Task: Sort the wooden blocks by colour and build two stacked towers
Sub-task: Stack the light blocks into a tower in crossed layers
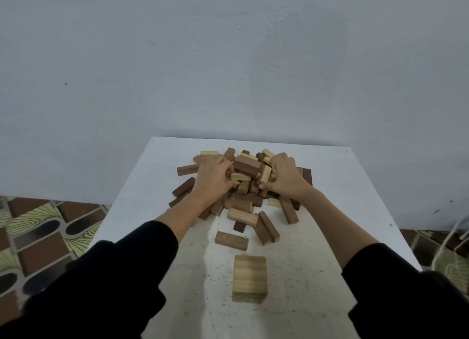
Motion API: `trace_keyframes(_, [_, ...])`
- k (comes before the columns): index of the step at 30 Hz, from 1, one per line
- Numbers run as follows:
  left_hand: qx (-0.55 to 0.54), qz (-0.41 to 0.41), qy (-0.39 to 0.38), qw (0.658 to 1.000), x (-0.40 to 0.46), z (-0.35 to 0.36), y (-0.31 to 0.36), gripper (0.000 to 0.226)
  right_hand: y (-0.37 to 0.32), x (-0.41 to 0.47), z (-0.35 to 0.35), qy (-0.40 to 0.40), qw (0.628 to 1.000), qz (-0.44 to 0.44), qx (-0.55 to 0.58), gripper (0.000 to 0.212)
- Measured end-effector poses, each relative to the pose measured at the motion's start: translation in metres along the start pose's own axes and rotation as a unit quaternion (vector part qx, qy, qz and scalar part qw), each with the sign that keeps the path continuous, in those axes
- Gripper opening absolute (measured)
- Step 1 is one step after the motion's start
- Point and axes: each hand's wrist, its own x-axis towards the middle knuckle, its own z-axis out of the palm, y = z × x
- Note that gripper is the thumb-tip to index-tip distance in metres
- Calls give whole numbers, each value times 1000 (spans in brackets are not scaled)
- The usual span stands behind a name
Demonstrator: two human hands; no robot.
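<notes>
Blocks (245,184) lie in a mixed pile of dark and light wood at 12 o'clock on the white table (330,186). Left hand (214,180) and right hand (285,177) dig into the pile, fingers curled around blocks. A short stack of light blocks (250,277) stands at 6 o'clock. One dark block (231,240) lies flat between the two.

Long black sleeves (121,275), seemingly knit, pushed up both forearms, bare hands.

Head-height view, forward-down over table (330,186).
</notes>
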Motion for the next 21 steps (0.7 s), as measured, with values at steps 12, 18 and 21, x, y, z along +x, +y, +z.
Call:
trace_keyframes(12, [-161, -17, -2, 987, -21, -2, -6, 12, -11, -7, 2, 24, 999, -3, 30, 53])
trace_keyframes(18, [-183, -111, -22, 976, -68, -15, -19, 38, -60, -41, -3, 5, 996, -51, 75, 51])
trace_keyframes(21, [-243, -148, -12, 959, -96, -25, -25, 26, -103, -63, 4, -62, 994, -85, 38, 46])
